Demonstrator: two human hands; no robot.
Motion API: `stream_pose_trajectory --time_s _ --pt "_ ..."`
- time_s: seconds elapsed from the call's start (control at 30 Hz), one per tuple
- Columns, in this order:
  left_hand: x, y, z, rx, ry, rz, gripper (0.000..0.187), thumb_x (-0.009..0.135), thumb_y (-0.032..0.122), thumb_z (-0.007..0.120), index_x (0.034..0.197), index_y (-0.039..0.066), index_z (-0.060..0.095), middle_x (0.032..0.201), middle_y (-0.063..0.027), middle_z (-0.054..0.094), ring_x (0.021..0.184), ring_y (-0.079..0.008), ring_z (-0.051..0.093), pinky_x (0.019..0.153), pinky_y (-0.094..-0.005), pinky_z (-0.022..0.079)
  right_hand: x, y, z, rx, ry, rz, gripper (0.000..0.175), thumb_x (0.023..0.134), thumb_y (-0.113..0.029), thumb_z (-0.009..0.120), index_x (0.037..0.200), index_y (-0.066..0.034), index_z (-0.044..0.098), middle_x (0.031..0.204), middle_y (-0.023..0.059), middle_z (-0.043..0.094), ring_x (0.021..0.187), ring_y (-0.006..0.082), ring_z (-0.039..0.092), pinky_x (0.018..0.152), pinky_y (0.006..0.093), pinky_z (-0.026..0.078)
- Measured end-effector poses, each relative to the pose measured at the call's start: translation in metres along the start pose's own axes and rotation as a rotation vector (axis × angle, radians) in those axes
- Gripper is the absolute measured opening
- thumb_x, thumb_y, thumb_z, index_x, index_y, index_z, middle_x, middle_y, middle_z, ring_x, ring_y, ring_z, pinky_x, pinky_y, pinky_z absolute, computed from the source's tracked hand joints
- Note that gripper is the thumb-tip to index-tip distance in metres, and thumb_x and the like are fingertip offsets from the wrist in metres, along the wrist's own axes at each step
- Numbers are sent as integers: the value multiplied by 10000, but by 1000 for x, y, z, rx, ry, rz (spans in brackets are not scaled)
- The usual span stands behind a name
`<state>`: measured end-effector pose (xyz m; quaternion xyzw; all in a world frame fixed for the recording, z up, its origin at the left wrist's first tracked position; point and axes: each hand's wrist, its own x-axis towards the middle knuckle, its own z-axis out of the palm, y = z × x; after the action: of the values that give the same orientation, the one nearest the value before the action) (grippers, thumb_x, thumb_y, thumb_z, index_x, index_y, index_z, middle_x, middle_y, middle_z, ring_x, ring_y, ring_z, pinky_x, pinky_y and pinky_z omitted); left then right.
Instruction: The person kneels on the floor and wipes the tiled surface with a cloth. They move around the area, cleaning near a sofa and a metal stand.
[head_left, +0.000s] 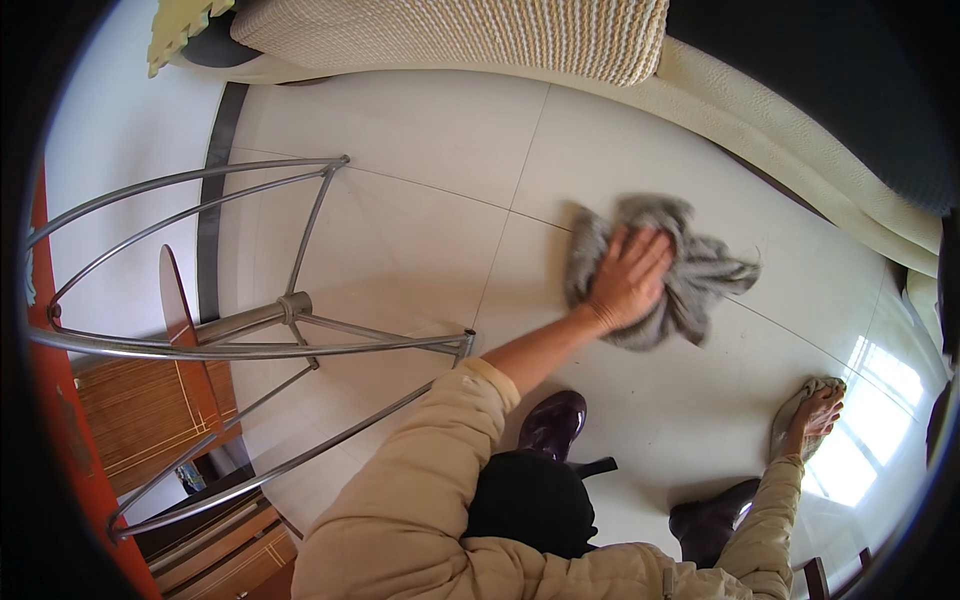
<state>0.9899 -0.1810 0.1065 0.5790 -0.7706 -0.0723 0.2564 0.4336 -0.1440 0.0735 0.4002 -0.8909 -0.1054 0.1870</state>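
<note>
My left hand (636, 276) presses down on a crumpled grey cloth (694, 262), which is spread on the pale tiled floor (420, 247). The fingers are slightly blurred. At the right, my right hand (819, 414) grips a smaller, bunched greyish cloth (789, 409) against the floor, beside a bright window reflection. Both arms wear a tan padded sleeve (420, 465). Below them are a glossy dark purple boot (553, 424) with a heel and a second dark purple boot (712, 521). My black-clad knee (532, 502) shows between the arms.
A metal tube leg frame (307, 341) stands at the left, by an orange-red painted edge (82, 480). Along the top runs a cream sofa (750, 112) with a knitted beige cover (465, 34). Wooden furniture (142, 420) lies at the lower left.
</note>
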Motion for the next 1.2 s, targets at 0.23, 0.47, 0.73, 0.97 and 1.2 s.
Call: stream_pose_trajectory --time_s 0.23,0.47,0.73,0.97,1.2 --pt "-9 -201 -97 496 89 -567 473 851 236 654 1260 3 605 1395 -141 556 1342 -328 463 1122 -520 341 0 2 6 45 40 7 452 988 -438 419 1405 -281 495 1233 61 619 1113 290 585 934 522 429" --pt "16 -185 -63 468 77 -245 529 779 228 683 1231 -33 594 1366 -203 532 1331 -370 447 1122 -566 322 2 4 6 11 -24 12 470 999 -462 395 1441 -321 471 1262 55 598 1167 279 554 959 535 405" --pt "110 -226 -42 341 11 -200 556 891 379 575 1331 39 588 1437 -109 541 1386 -294 425 1165 -558 272 5 8 7 -49 -70 36 451 1010 -464 389 1424 -324 501 1259 53 605 1155 278 568 961 516 415" --pt "45 -388 -128 791 133 -570 477 954 407 477 1206 49 664 1290 -128 652 1249 -303 550 1106 -474 370 1 18 17 6 27 13 458 1006 -462 400 1428 -309 493 1264 42 607 1148 285 571 951 522 417" --pt "-102 -394 -173 999 129 -1348 447 960 396 491 1198 28 576 1271 -134 569 1216 -309 537 894 -512 514 1 15 15 -14 -18 11 435 1006 -462 418 1414 -336 499 1283 17 608 1164 276 570 963 507 424"
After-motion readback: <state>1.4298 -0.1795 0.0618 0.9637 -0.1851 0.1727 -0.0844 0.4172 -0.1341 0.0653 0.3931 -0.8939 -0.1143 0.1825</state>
